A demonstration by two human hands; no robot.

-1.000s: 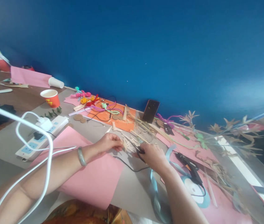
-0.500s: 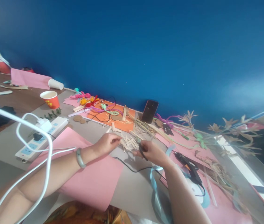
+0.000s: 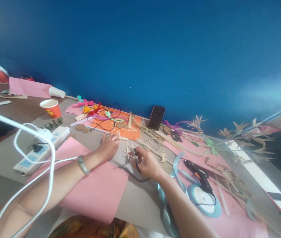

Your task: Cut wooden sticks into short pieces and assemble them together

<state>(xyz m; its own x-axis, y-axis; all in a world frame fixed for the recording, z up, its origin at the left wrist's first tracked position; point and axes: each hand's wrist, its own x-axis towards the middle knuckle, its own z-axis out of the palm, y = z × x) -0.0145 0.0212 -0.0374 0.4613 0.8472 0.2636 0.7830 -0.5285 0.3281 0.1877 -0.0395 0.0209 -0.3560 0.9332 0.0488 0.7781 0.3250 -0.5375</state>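
In my right hand (image 3: 144, 162) is a pair of scissors (image 3: 137, 162), its dark handles showing between the fingers and its blades hard to make out. Pale cut straw pieces (image 3: 128, 148) lie on the table just beyond that hand, partly hidden by it. My left hand (image 3: 108, 147), with a jade-coloured bangle at the wrist, rests low over the table with its fingers stretched out. It is beside a short pale strip (image 3: 122, 138) and left of the straw pieces. A pink sheet (image 3: 94, 186) lies under the left forearm.
A power strip (image 3: 43, 150) with white cables stands left, near a red paper cup (image 3: 51, 108). Behind are an orange sheet (image 3: 132, 132) and a leaning phone (image 3: 156, 117). A glue gun (image 3: 201, 175) and ribbon spool (image 3: 205, 200) lie right.
My left hand has gone from a pinch to stretched fingers and moved slightly left and away from me. My right hand has shifted left with the scissors, over part of the straw pieces.
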